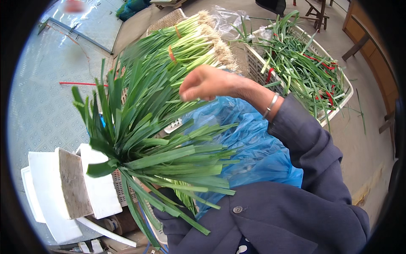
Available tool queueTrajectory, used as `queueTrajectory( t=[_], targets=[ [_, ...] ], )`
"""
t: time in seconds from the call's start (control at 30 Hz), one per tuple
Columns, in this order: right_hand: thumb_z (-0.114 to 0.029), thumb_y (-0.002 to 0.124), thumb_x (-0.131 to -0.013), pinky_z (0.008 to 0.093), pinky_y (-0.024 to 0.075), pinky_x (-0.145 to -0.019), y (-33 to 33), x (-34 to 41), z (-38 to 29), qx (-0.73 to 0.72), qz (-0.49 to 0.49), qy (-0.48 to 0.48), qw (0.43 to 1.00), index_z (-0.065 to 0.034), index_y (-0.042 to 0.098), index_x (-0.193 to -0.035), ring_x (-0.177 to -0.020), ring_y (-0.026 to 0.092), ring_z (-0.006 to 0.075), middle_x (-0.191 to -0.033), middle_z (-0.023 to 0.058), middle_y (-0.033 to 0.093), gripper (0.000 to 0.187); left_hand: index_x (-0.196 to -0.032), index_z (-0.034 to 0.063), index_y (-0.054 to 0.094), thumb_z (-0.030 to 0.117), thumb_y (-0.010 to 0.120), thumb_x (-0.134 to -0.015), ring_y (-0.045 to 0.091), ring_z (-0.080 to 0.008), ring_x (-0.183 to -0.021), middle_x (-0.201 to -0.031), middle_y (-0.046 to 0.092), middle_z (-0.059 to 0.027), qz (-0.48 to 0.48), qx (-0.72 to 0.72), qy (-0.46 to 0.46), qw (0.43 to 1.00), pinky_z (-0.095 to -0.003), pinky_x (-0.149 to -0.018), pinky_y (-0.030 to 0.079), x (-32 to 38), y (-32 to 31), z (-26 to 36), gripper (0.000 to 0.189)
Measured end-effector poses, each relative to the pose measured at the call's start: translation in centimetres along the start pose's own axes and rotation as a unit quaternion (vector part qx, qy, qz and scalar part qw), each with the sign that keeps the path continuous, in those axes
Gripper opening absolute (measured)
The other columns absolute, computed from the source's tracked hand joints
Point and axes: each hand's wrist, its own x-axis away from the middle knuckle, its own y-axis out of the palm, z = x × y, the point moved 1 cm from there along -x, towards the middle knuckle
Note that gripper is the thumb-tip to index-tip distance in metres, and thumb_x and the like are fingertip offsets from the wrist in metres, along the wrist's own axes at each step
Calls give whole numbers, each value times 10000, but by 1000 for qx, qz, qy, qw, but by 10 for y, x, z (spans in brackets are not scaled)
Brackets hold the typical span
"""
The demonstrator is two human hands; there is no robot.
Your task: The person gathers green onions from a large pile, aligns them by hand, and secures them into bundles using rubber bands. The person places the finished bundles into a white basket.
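A large bunch of green garlic [152, 152] rises close before me, its flat leaves fanning out from a narrow neck. My left hand is hidden beneath these leaves; only a bit of wrist and the dark sleeve [171, 203] show, reaching under the bunch, which appears held there. My right hand [204, 83] hovers above the pile, its fingers curled towards the thumb and slightly blurred. Nothing is visible in it. Behind it lie tied bundles of green garlic [190, 47], roots to the right, bound with orange bands [172, 54].
A pale plastic crate [344, 85] at the right holds loose leaves and red ties. Blue plastic sheeting [253, 136] covers my lap. White foam pieces [98, 187] stand at the left. A wicker basket [165, 20] and clear plastic bag [226, 23] lie farther back.
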Motion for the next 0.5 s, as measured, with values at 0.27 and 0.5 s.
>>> queueTrajectory(
  t=[0.27,0.5],
  targets=[
    [-299,712,-844,283,488,-608,-11,3,19,-14,157,-68,985,-29,737,-903,-665,602,119,-734,24,658,277,-1283,43,575,421,410,-973,558,-289,-1156,-1296,589,-150,94,-71,-99,988,-452,-1021,437,48,-59,-23,516],
    [-524,716,-782,423,507,-777,4,6,-22,374,198,-223,878,-152,766,-943,-901,655,293,-974,77,688,409,-1289,44,571,420,410,-973,557,-290,-1159,-1300,586,-151,137,-92,-140,976,-453,-1023,436,75,-91,-25,516]
  ],
)
